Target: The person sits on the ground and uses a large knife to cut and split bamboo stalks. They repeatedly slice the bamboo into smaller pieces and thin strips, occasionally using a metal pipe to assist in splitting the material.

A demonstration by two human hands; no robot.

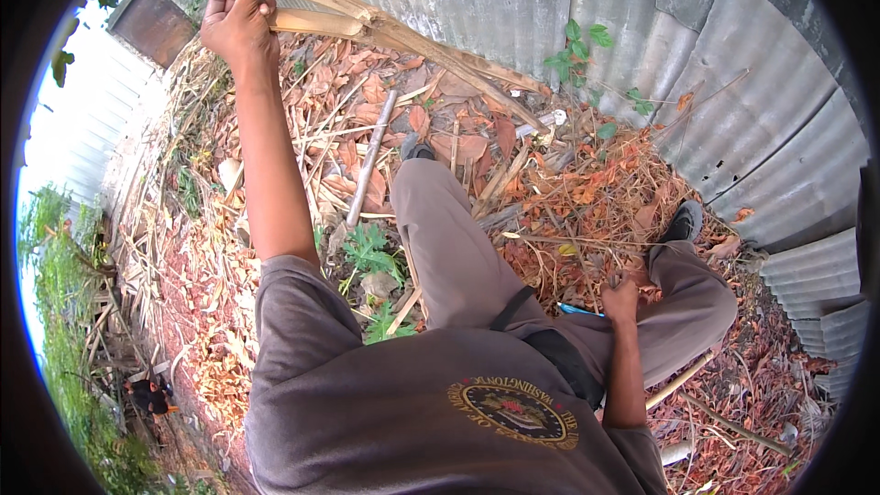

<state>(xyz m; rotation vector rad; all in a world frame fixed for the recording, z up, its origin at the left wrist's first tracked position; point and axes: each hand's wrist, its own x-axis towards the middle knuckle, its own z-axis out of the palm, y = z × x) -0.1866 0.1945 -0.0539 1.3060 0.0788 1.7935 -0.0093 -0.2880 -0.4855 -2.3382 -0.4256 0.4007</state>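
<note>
High on the left, my left hand (240, 18) grips one end of a long, pale dry stalk (403, 37), which looks like bamboo. The stalk is split into two prongs at the hand, and its far end slants down to the right toward the leaf litter near the metal fence. My right hand (621, 298) is closed low on the right, beside my bent leg (687, 302). A slim blue object (579, 310) meets the fist and appears to be held in it; its kind is unclear.
A corrugated metal fence (495, 0) curves along the far and right sides. Dry leaves (348, 92) and twigs cover the ground. A straight stick (371, 160) lies left of my foot, near small green plants (371, 252). A dark bird (149, 396) stands at lower left.
</note>
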